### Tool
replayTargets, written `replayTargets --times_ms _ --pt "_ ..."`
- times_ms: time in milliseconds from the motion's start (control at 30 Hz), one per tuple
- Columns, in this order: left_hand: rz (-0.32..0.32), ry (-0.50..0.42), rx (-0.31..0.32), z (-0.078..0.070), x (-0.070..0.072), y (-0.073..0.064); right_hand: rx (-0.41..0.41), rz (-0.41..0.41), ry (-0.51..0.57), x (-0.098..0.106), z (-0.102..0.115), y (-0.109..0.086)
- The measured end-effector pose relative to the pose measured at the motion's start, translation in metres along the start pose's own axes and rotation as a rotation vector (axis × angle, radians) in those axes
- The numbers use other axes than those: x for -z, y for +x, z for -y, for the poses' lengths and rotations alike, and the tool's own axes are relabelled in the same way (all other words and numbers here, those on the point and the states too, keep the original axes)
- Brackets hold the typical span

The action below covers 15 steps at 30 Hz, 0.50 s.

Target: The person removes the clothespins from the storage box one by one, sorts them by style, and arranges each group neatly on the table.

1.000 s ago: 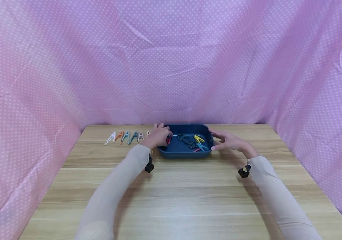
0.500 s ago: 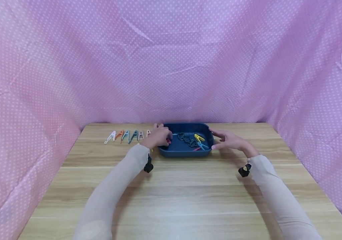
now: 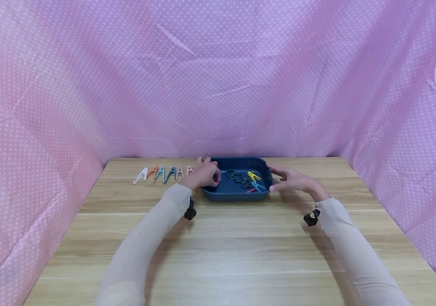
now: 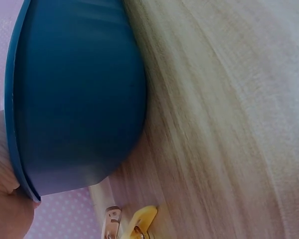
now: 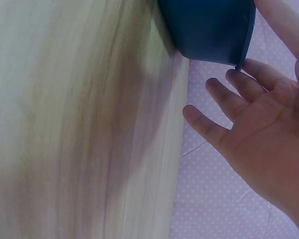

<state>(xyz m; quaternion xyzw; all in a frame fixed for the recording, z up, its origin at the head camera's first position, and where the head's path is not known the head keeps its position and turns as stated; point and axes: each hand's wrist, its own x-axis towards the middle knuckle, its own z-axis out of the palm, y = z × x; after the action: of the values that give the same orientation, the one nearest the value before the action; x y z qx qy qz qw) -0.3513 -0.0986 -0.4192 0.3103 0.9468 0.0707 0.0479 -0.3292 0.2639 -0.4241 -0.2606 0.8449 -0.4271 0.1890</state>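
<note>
A dark blue tray (image 3: pixel 237 195) sits at the table's far middle. It holds several clothes pegs: a yellow one (image 3: pixel 253 175), dark ones (image 3: pixel 237 176) and a blue one (image 3: pixel 258 186). My left hand (image 3: pixel 204 173) reaches over the tray's left rim with its fingers curled round a red peg that is almost hidden. My right hand (image 3: pixel 288 179) hovers flat beside the right rim. In the right wrist view that hand (image 5: pixel 269 144) is spread, with a fingertip at the tray's corner (image 5: pixel 209 30). The left wrist view shows the tray's outer wall (image 4: pixel 79 99).
A row of several pegs (image 3: pixel 162 174) in white, orange, teal and pale colours lies on the wooden table (image 3: pixel 233 246) left of the tray. A yellow peg (image 4: pixel 143 219) lies by the tray's left side. Pink dotted cloth (image 3: pixel 218 85) walls in the back and both sides.
My left hand's fingers have curled further over the red peg, hiding most of it. The right hand and the tray have stayed in place.
</note>
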Motion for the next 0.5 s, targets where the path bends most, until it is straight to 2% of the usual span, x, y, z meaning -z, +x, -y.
replayTargets --times_ms 267,500 --pt "-0.059 -0.05 -0.028 0.003 -0.0023 0.0005 0.009 0.005 0.012 -0.0006 0.0001 0.0009" --pt "-0.104 -0.152 -0.027 0.0074 -0.0065 -0.0003 0.008 0.002 0.019 -0.0013 0.0002 0.0009"
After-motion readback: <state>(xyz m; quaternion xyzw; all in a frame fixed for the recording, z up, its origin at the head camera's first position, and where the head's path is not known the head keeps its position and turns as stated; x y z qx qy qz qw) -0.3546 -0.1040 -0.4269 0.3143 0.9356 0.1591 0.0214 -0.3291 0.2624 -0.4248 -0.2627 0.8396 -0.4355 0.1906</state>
